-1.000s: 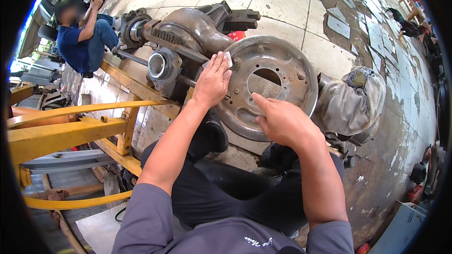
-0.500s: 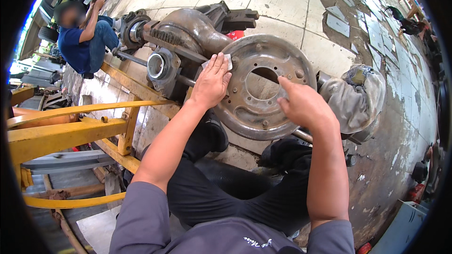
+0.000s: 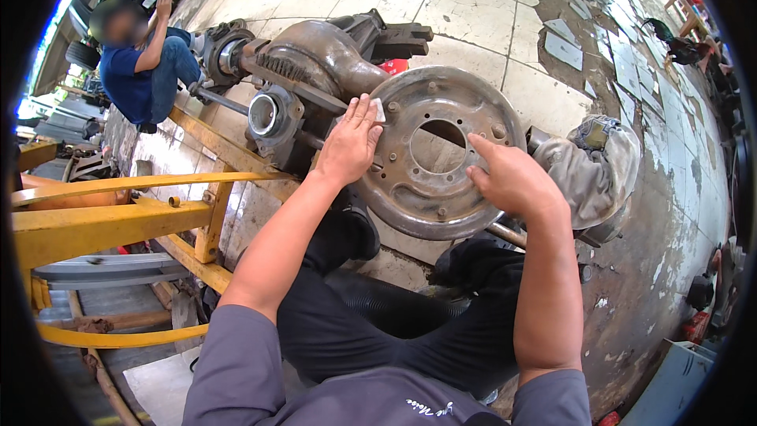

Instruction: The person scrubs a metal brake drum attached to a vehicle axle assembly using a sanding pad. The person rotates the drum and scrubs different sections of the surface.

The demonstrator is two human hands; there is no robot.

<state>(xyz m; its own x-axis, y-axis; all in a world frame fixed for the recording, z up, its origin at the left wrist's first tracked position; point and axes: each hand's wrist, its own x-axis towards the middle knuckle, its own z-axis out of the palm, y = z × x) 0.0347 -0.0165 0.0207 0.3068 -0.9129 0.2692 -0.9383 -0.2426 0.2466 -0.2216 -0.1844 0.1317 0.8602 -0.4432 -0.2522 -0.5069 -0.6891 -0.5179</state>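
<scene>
Head: white scrap (small) under left grip, at disc.

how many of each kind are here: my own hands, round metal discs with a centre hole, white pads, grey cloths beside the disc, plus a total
Own hands: 2 (left hand, right hand)
Round metal disc: 1
White pad: 1
Grey cloth: 1
Total: 5
</scene>
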